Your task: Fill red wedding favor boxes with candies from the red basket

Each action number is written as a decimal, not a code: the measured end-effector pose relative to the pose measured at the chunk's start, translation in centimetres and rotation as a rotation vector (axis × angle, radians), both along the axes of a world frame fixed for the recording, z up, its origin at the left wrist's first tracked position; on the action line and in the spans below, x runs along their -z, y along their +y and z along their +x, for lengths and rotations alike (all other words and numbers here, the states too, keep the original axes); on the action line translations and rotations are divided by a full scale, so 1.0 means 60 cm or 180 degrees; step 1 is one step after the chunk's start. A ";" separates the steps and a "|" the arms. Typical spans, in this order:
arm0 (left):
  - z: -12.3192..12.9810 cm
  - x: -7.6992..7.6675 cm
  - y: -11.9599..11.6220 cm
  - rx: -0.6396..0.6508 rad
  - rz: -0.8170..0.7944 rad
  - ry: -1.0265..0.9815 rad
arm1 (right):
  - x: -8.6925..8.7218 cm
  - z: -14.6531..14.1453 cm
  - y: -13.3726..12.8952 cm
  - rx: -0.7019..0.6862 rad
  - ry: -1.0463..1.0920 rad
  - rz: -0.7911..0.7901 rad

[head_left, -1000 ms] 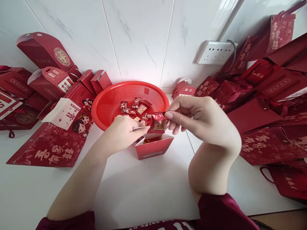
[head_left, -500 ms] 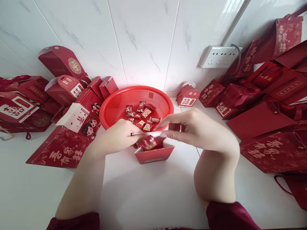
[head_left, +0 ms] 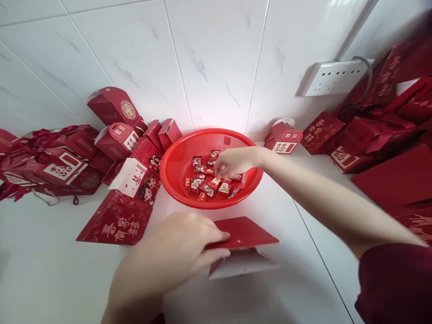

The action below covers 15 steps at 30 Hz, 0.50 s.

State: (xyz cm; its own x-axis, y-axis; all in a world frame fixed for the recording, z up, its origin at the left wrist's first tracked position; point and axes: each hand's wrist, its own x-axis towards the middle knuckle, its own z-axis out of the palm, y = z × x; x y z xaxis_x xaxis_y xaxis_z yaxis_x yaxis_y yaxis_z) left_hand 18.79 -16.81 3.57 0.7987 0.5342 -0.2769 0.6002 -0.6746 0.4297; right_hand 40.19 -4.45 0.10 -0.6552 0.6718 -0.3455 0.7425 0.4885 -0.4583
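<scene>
A red mesh basket [head_left: 173,189] stands against the wall with several wrapped candies [head_left: 206,188] on its bottom. My right hand [head_left: 234,164] is inside it, fingers bent down and pressed together over the candies. Whether a candy is between those fingertips is hidden. In front of the basket, my left hand [head_left: 182,245] pinches the left edge of a red gift box [head_left: 243,231] between thumb and fingers. The box is tipped, its opening and pale inner side turned toward me. What lies in the box does not show.
Red gift boxes and bags [head_left: 114,225] crowd the left side. More red bags [head_left: 374,135] fill the right, and a small red box [head_left: 283,139] stands right of the basket. A power strip [head_left: 337,78] with a cable is on the tiled wall [head_left: 219,54].
My right hand has left the box and reached into the basket. My left hand keeps hold of the box, which has tipped over toward me. The view has shifted left.
</scene>
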 end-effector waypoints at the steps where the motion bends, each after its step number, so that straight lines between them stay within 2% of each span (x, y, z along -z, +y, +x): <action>1: -0.001 -0.001 -0.006 0.0017 -0.0012 0.0017 | 0.016 -0.017 0.013 -0.0160 -0.0261 -0.0276; 4: -0.006 0.000 -0.012 0.0065 -0.0010 0.0021 | 0.061 -0.052 0.028 -0.0330 -0.0877 -0.0625; 7: -0.011 0.002 -0.005 0.0065 0.0073 -0.0014 | 0.082 -0.054 0.039 -0.0190 -0.1150 -0.0353; 12: -0.013 0.002 0.012 -0.0154 0.0135 -0.0007 | 0.066 -0.045 0.070 0.0178 -0.1312 0.0676; 15: -0.015 0.002 0.016 -0.0212 0.0131 0.0102 | 0.054 -0.064 0.067 -0.0071 -0.1161 0.0952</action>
State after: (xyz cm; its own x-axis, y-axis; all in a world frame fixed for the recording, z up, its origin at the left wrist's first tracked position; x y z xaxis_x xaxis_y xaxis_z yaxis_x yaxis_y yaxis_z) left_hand 17.87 -15.85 3.46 0.7520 0.5974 -0.2785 0.6574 -0.6494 0.3822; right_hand 36.37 -0.45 -3.16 -0.5424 0.7641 -0.3493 0.8168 0.5769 -0.0064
